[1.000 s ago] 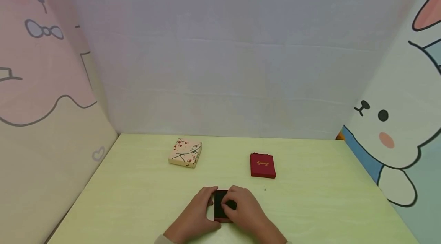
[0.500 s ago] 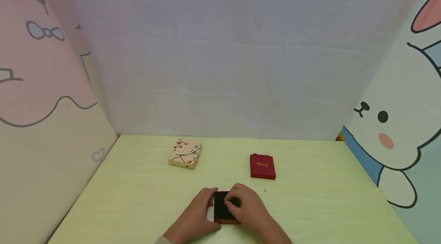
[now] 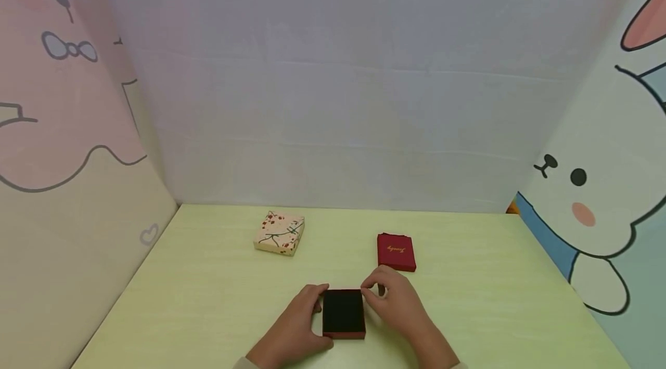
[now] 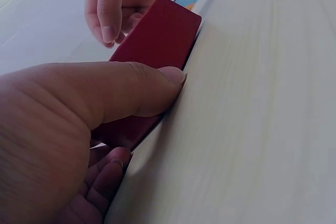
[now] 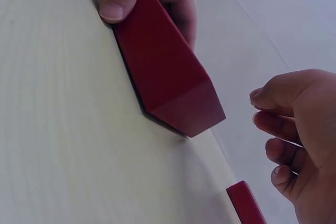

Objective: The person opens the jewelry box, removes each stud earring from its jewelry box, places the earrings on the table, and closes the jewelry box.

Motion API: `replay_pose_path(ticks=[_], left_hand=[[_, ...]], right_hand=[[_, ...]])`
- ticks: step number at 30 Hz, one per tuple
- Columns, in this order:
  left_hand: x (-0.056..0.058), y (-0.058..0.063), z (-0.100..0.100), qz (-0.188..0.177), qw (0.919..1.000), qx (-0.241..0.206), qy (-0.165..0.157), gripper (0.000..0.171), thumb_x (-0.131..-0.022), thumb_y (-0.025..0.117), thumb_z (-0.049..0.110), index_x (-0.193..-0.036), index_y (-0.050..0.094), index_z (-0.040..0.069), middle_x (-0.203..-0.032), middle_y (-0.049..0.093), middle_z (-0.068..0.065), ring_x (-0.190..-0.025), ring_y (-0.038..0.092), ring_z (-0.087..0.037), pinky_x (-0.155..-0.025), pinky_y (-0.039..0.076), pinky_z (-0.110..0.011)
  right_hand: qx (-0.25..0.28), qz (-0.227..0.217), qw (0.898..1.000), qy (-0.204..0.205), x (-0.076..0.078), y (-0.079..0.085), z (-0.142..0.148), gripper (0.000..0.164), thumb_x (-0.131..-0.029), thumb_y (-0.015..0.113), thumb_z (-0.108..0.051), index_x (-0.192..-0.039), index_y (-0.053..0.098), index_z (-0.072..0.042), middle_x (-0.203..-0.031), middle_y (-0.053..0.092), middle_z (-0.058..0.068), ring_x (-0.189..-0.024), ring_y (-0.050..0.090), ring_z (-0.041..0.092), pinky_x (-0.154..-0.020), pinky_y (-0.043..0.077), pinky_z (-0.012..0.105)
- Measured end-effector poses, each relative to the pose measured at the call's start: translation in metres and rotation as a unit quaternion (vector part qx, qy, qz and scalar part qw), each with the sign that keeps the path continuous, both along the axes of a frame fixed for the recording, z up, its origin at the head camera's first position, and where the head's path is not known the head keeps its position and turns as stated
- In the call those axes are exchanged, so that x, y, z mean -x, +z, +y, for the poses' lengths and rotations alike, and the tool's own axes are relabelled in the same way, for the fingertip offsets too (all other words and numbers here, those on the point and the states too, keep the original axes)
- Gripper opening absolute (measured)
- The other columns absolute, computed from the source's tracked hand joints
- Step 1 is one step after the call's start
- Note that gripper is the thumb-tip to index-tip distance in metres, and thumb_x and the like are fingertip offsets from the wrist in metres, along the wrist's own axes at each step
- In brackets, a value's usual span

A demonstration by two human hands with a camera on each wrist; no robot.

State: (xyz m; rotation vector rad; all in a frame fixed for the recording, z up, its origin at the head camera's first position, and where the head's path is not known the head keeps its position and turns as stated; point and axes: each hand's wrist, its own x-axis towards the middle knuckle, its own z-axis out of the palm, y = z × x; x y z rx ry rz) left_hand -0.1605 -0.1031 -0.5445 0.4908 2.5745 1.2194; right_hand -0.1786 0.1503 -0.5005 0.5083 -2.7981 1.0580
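Note:
A small red box (image 3: pixel 343 335) with a black inner face on top stands at the table's front middle. My left hand (image 3: pixel 299 323) grips its left side, thumb at the near corner and fingers at the far one. In the left wrist view the thumb presses along the red side wall (image 4: pixel 157 35). My right hand (image 3: pixel 398 302) is just right of the box, apart from it. Its thumb and index finger nearly meet, with a tiny thin glint (image 5: pixel 252 109) between them in the right wrist view, too small to identify. The other fingers are curled.
Behind the right hand lies a flat red lid-like piece (image 3: pixel 396 251) with gold lettering. A cream box (image 3: pixel 280 233) with a red blossom print sits farther back on the left. Printed cloth walls surround the pale table (image 3: pixel 208 282) at the back and sides.
My right hand has lifted off the black top of the box and moved right and away from me, its fingertips still together. The left hand and box have stayed put.

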Motion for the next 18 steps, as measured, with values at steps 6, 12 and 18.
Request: replay_pose_path(ticks=[6,12,18], left_hand=[[-0.001,0.002,0.001,-0.017,0.9998,0.003,0.007,0.097,-0.072,0.093,0.039,-0.152,0.044,0.014,-0.125,0.050,0.010,-0.107,0.051,-0.012,-0.093,0.049,-0.039],[0.000,0.001,0.001,-0.024,0.9997,0.002,0.005,0.097,-0.072,0.093,0.038,-0.152,0.044,0.014,-0.125,0.050,0.010,-0.108,0.051,-0.012,-0.093,0.049,-0.040],[0.000,0.000,0.001,-0.018,0.9998,0.003,0.000,0.097,-0.072,0.092,0.037,-0.152,0.044,0.013,-0.122,0.049,0.011,-0.107,0.050,-0.011,-0.092,0.048,-0.037]], right_hand=[[0.014,-0.008,1.000,-0.026,0.002,0.003,0.006,0.010,-0.091,0.079,-0.017,-0.089,0.075,-0.025,-0.088,0.059,-0.017,-0.078,0.055,0.013,-0.070,0.050,0.025],[0.032,-0.016,0.998,-0.058,0.002,0.008,0.015,0.011,-0.090,0.080,-0.012,-0.088,0.076,-0.022,-0.087,0.060,-0.016,-0.077,0.054,0.013,-0.070,0.050,0.026],[0.054,-0.003,0.996,-0.075,0.003,0.008,0.025,0.012,-0.090,0.079,-0.011,-0.087,0.075,-0.021,-0.086,0.060,-0.015,-0.075,0.053,0.012,-0.069,0.048,0.028]])
